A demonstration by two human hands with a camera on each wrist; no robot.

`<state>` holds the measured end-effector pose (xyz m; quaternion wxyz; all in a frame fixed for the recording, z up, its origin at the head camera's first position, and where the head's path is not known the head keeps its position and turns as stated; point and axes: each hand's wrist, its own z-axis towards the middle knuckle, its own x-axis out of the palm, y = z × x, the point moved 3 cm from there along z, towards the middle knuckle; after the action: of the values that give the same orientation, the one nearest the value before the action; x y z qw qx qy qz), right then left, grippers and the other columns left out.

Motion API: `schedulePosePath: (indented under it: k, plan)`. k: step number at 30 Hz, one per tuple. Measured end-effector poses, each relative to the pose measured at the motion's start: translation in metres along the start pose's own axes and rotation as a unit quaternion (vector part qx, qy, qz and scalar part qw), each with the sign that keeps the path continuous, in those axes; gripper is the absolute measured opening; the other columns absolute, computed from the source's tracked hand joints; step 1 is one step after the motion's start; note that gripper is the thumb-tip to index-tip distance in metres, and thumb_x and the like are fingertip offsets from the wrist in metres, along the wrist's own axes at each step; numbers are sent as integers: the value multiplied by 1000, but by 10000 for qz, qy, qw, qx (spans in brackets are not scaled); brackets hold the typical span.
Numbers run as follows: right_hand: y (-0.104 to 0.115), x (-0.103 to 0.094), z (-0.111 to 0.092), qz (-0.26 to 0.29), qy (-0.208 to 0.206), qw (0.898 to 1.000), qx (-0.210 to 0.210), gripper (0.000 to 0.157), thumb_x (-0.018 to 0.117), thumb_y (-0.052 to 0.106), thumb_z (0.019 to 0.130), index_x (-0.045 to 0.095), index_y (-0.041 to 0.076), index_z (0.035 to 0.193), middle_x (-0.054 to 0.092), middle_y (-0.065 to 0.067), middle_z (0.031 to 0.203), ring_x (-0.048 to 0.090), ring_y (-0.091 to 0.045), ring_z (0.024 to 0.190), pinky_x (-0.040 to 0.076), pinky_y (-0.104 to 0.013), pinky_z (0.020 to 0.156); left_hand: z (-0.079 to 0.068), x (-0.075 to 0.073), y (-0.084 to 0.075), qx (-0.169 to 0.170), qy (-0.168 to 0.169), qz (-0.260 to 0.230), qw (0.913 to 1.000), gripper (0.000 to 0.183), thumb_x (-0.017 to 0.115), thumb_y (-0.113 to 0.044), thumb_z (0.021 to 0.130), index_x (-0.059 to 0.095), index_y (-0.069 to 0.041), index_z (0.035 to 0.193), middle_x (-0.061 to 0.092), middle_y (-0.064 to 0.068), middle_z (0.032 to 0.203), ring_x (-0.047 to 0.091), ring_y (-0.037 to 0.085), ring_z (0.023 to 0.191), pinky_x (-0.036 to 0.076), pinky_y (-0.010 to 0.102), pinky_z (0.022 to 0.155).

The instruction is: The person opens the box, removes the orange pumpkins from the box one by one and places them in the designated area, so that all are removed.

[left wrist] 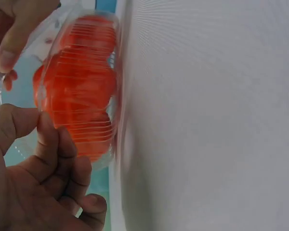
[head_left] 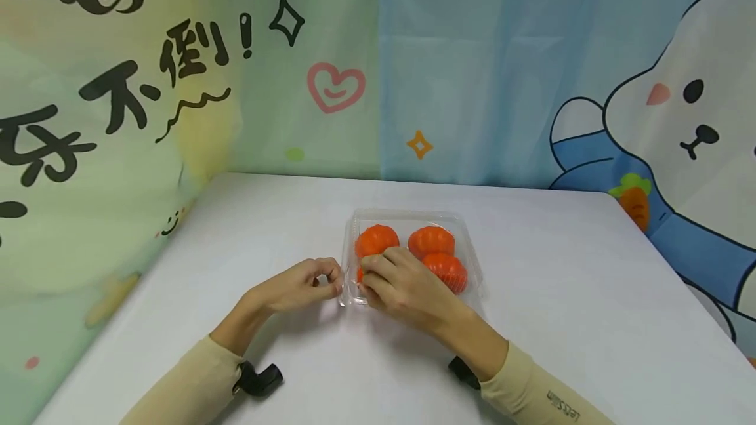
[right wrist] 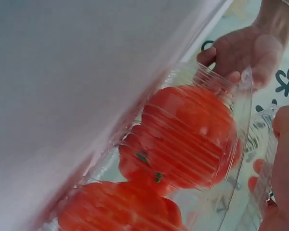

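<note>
A clear plastic clamshell box (head_left: pixel 461 218) sits on the table with several red-orange tomatoes (head_left: pixel 432 241) inside, green stem bits showing in the right wrist view. At its near left corner my left hand (head_left: pixel 298 286) pinches the rim between thumb and index finger, the other fingers loosely bent. Over the front left part of the box, my right hand (head_left: pixel 407 290) reaches with bent fingers and hides one tomato in part. Clear ridged plastic (right wrist: pixel 261 137), apparently the lid, shows beside the right thumb, and that hand seems to grip it; its fingertips are partly hidden.
A white table (head_left: pixel 549 267) extends around the box. Behind it hangs a printed curtain (head_left: pixel 461 84) with a cartoon bear and lettering. Black wrist devices (head_left: pixel 260 380) are strapped at both sleeves.
</note>
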<state>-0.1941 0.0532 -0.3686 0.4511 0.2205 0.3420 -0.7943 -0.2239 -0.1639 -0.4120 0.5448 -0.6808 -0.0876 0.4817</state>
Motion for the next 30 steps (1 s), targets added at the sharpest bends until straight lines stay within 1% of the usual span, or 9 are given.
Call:
schedulePosePath:
  k: [5,8,10,14,17,20,23,26,30]
  plan:
    - [0,-5,-7,-114,359,9993,66,11,65,14,96,72,8,91,67,-6,106,65,-22,94,52,-36,90,-1,3,0,-202,96,-94,9997,8,60,-13,99,61,-10,92,59,0,98,51,16,87,37,25,72]
    - [-4,-10,-13,-245,599,9978,170,13,61,13,99,72,8,98,69,-7,110,67,-23,99,52,-39,92,-3,2,1,-299,92,-103,9995,8,60,-14,100,61,-10,92,59,0,96,50,18,90,37,26,73]
    - [-7,-14,-18,-274,700,9966,331,14,58,12,99,70,9,103,69,-8,114,68,-23,102,52,-40,91,-4,0,2,-355,101,-99,9993,9,60,-14,100,61,-10,93,58,0,94,50,18,90,36,27,74]
    - [-15,-25,-29,-183,566,9963,627,21,54,9,95,66,11,113,69,-8,118,69,-25,102,53,-41,86,-4,-4,1,-400,267,-51,9988,10,59,-15,102,61,-9,94,59,0,96,50,19,94,36,28,78]
    - [-21,-32,-36,-126,501,9960,729,29,54,6,93,66,11,118,68,-7,119,69,-25,100,53,-42,86,-4,-6,-1,-364,335,9,9988,10,59,-15,102,63,-9,95,61,0,98,51,20,97,37,29,81]
    - [-24,-37,-42,-205,718,9938,824,35,58,7,90,67,11,123,67,-7,120,69,-24,103,53,-43,89,-4,-7,-3,-365,365,19,9987,10,58,-14,101,63,-9,95,61,0,98,51,20,97,36,29,82]
    - [-27,-43,-50,-430,1047,9886,990,38,69,13,86,68,12,125,68,-7,121,68,-26,106,53,-45,91,-4,-7,-3,-410,433,-19,9982,10,58,-15,102,63,-9,95,59,0,97,50,20,95,35,29,80]
    - [-30,-49,-58,-781,1281,9820,1145,44,79,22,81,68,11,121,69,-8,118,67,-29,108,54,-48,90,-4,-8,-3,-480,480,-33,9977,12,57,-15,102,63,-8,95,58,0,97,49,21,93,35,28,78]
    - [-34,-56,-66,-1156,1450,9753,1198,44,83,29,77,68,10,115,71,-8,111,69,-32,103,55,-51,88,-4,-10,-3,-514,468,9,9976,12,56,-15,102,64,-8,96,60,1,99,49,22,97,35,30,81]
